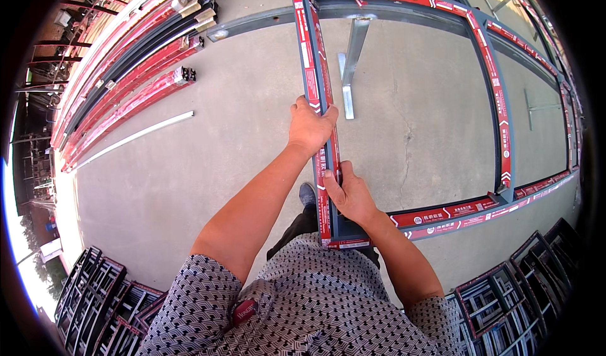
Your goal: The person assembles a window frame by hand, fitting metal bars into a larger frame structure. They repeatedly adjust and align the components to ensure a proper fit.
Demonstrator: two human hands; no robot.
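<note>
A large grey metal window frame [503, 125], its faces covered in red and white protective film, stretches from in front of me off to the right. My left hand [309, 127] is closed round the frame's left-hand bar, thumb on the inner side. Lower down the same bar, close to the near corner, my right hand [351, 195] grips from the inner side with its thumb laid over the top face. The fingers of both hands are partly hidden behind the bar. A loose flap of film hangs at the far left corner.
A grey steel beam [259, 25] and a metal stand [355, 56] are under the frame. Bundles of red-wrapped profiles [136, 106] lie at the left, beside a thin white strip [136, 138]. Stacked frames stand at the lower left [104, 299] and lower right [495, 299].
</note>
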